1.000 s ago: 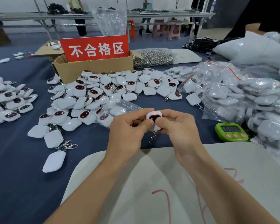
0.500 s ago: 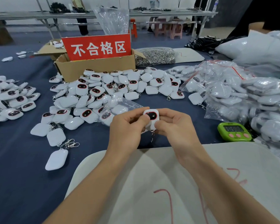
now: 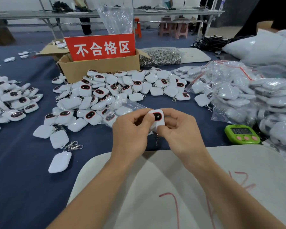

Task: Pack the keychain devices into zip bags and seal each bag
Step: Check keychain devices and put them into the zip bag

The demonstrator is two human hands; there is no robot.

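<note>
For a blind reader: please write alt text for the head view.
The left hand and right hand hold one white keychain device over a blue table. Nearby lie a pile of loose devices, bagged devices, a green timer and a cardboard box with a red sign.

Keychain device [image 3: 156, 119]: smooth glossy white plastic, dark shiny face. Clasps [image 3: 74, 146]: bright metal. Zip bags [image 3: 229, 86]: clear crinkled glossy film. Box [image 3: 99, 69]: matt corrugated cardboard. Table cover [image 3: 23, 179]: matt cloth. Timer [image 3: 242, 135]: glossy plastic

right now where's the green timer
Head view, right side: the green plastic timer lies between the right hand and the clear bags of white devices.
</note>
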